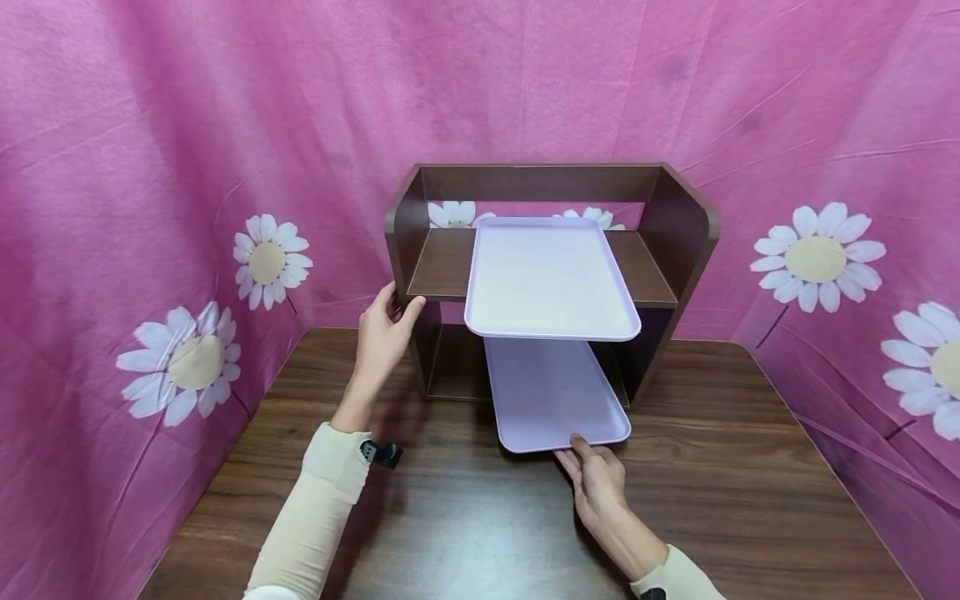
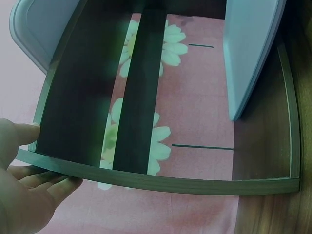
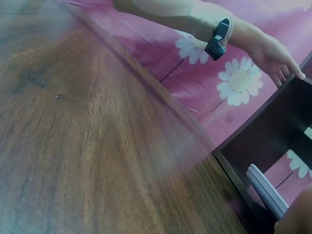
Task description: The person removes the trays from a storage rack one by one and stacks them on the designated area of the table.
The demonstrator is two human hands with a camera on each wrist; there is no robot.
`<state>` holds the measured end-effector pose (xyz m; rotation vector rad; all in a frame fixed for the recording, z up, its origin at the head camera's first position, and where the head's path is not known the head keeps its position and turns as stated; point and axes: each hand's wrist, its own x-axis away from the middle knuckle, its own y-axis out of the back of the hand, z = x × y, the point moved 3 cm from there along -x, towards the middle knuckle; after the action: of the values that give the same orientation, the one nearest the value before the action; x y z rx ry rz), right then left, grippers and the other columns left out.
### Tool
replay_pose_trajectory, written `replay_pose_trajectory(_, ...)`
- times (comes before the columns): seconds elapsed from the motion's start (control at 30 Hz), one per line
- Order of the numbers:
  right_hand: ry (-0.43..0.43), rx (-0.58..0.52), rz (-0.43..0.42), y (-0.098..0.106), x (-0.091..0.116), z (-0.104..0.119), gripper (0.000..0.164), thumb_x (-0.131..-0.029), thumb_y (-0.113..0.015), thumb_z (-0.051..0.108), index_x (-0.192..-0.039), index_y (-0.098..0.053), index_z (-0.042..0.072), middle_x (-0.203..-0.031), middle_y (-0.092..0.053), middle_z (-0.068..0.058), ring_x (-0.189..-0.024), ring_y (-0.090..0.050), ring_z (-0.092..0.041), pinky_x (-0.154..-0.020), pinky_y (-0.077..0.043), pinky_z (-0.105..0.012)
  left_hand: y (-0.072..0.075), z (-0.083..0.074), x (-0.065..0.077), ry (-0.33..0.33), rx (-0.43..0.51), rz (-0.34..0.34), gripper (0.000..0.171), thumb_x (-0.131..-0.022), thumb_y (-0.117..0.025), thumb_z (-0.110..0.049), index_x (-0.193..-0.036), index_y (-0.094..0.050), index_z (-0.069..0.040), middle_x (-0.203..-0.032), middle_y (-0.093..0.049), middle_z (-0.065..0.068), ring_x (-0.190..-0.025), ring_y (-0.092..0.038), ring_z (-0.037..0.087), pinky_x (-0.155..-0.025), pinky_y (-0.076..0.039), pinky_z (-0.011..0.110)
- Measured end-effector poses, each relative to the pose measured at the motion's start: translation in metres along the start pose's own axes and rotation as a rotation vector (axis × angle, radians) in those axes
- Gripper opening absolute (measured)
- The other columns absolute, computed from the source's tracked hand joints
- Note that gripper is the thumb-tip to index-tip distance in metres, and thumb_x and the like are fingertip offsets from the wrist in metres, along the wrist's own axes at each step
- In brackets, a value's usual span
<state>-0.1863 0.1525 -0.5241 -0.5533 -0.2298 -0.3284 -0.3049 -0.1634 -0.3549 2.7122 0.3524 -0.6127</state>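
Observation:
A dark brown two-tier desk shelf (image 1: 536, 182) stands at the back of the table. My left hand (image 1: 381, 340) grips its left side panel near the middle board, thumb at the front edge and fingers on the outer face. On the upper tier lies a pale lilac tray (image 1: 551, 279), its front end jutting out past the board. A second lilac tray (image 1: 555, 392) reaches out of the lower tier, partly hidden under the upper one. My right hand (image 1: 600, 483) pinches its front rim, thumb on top and fingers beneath. Only a sliver of that hand shows in the right wrist view.
The dark wood table (image 1: 465, 533) extends in front and to both sides of the shelf. A pink cloth (image 1: 525, 83) with daisies hangs behind and beside it. A black wrist device (image 1: 381, 453) sits on the left sleeve.

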Motion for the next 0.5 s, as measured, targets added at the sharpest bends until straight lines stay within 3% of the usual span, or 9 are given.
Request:
replay_pose_trajectory(0.27,0.038,-0.024,-0.03,0.004,-0.001,0.006,0.016,-0.111,-0.05,0.006,-0.122,-0.045,-0.004,-0.11,-0.066,0.0,-0.101,-0.072,-0.006,-0.098,-0.064,-0.027,0.0,0.001,0.0,0.003,-0.012,0.006,0.051,-0.102,-0.074,-0.02,-0.146,-0.06,0.001,-0.14,-0.069,0.025,-0.131,-0.067,0.035,-0.112,-0.057,0.041)
replay_pose_trajectory(0.5,0.038,0.013,-0.048,0.009,-0.001,0.016,0.033,-0.111,-0.052,0.009,-0.137,-0.043,-0.009,-0.108,-0.072,0.002,-0.099,-0.074,-0.005,-0.099,-0.062,-0.027,0.0,0.001,0.0,0.006,-0.007,0.0,0.053,-0.102,-0.075,-0.019,-0.148,-0.059,0.001,-0.141,-0.068,0.026,-0.132,-0.067,0.036,-0.112,-0.057,0.042)
